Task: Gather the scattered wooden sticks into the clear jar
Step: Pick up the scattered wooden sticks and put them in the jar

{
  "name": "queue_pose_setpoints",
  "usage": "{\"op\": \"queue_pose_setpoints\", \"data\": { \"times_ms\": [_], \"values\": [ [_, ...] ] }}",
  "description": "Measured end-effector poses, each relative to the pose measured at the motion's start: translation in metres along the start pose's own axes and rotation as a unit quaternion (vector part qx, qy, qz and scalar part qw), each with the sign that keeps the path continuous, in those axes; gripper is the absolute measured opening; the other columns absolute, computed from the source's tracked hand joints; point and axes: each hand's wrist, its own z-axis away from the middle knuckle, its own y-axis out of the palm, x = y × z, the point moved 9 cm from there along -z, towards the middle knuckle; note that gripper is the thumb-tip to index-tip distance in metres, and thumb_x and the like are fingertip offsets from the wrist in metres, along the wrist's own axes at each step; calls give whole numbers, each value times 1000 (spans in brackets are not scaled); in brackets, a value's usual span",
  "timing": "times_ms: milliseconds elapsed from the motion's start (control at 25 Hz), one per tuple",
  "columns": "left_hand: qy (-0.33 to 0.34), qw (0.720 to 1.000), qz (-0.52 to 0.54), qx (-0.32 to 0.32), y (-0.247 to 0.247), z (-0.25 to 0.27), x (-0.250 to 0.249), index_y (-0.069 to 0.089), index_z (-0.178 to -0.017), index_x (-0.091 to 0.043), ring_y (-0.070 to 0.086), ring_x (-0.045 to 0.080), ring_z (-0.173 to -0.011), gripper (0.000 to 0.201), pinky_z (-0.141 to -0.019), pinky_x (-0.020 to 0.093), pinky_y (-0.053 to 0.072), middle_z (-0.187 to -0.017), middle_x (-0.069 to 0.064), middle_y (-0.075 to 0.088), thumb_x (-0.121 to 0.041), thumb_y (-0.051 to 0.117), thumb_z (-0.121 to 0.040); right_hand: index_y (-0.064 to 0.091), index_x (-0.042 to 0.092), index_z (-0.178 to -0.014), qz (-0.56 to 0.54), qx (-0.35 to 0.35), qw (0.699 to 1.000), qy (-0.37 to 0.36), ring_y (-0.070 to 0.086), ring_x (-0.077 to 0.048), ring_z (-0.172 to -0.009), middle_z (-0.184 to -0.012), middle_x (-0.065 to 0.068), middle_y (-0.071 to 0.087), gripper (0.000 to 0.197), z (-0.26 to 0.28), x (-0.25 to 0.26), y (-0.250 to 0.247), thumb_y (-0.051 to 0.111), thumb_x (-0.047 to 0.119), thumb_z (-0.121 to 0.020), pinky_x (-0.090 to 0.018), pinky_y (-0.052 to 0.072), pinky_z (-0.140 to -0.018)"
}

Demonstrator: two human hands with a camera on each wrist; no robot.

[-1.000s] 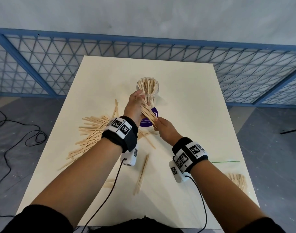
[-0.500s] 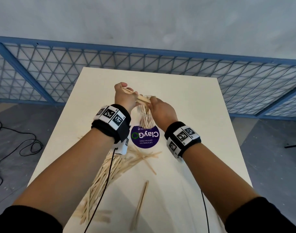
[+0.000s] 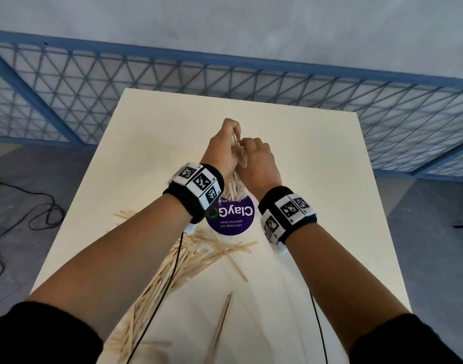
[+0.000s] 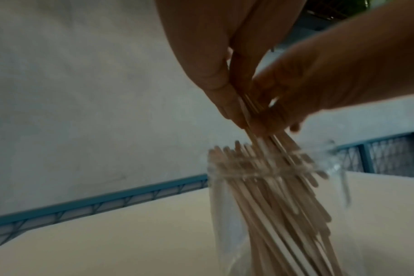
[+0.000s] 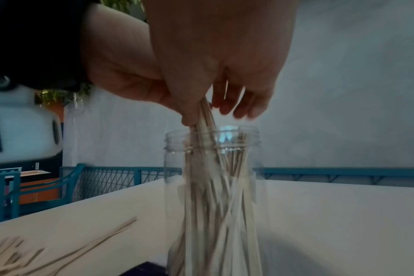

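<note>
The clear jar (image 3: 234, 191) stands mid-table, holding several upright wooden sticks (image 5: 215, 186). Both hands meet just above its mouth. My left hand (image 3: 231, 132) pinches a bundle of sticks (image 4: 254, 112) between thumb and fingers. My right hand (image 3: 247, 145) grips the same bundle from the right, thumb against it. The bundle points steeply down, its lower ends inside the jar's mouth (image 5: 212, 138). More loose sticks (image 3: 180, 261) lie in a heap on the table nearer me, under my left forearm. One separate stick (image 3: 221, 324) lies closer to the front edge.
A purple round "ClayGo" disc (image 3: 231, 218) lies flat just in front of the jar. The cream table (image 3: 317, 179) is ringed by a blue mesh fence (image 3: 146, 72). Black cables (image 3: 20, 219) lie on the floor at the left.
Both hands rose from the table with the bundle and closed in over the jar. The bundle went from lying across the hands to pointing down into the jar's mouth.
</note>
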Motion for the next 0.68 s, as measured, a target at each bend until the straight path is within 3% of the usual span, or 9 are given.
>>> {"op": "queue_pose_setpoints", "data": {
  "times_ms": [120,240,320,400,520,600,680],
  "values": [
    [5,988,-82,133,41,3,9,49,-104,-8,56,24,-80,15,-71,26,41,-87,10,61,-4,39,-93,38,9,-131,-3,-54,996,73,39,-29,-123,-132,-10,44,47,6,-26,2,51,16,-87,-38,37,-100],
    [0,965,-170,200,60,4,18,52,-121,-6,59,29,-104,30,-90,33,46,-113,15,63,-9,35,-97,37,4,-134,-171,-68,974,136,41,-28,-124,-135,-14,43,45,9,-52,12,47,19,-93,-30,36,-101],
    [9,968,-170,182,59,0,17,50,-130,-8,54,28,-115,38,-100,32,42,-124,15,57,-5,42,-93,48,3,-125,-212,-66,964,148,50,-27,-116,-126,-14,52,37,10,-61,17,47,22,-94,-22,37,-90],
    [1,984,-124,127,50,-3,18,52,-129,-9,54,26,-116,40,-98,25,40,-125,15,55,-8,51,-90,54,2,-118,-229,-75,960,143,56,-29,-109,-119,-16,58,31,9,-63,20,44,20,-95,-27,44,-88],
    [-11,993,-83,79,40,2,21,50,-130,-11,58,23,-114,41,-91,17,39,-124,11,62,-13,57,-89,48,3,-127,-252,-74,952,155,57,-29,-110,-121,-16,59,36,11,-67,21,44,19,-95,-36,47,-95],
    [28,993,-95,70,35,11,14,44,-136,-12,56,21,-118,49,-97,21,39,-128,10,60,-16,59,-89,41,5,-133,-258,-75,950,156,55,-27,-113,-124,-16,56,42,16,-68,19,46,20,-94,-36,47,-96],
    [69,996,-60,22,18,26,8,41,-137,-11,53,19,-122,53,-102,25,39,-134,9,54,-11,59,-87,38,6,-134,-259,-111,948,145,50,-27,-117,-126,-16,52,46,27,-69,10,50,19,-92,-34,42,-97]
  ]
}}
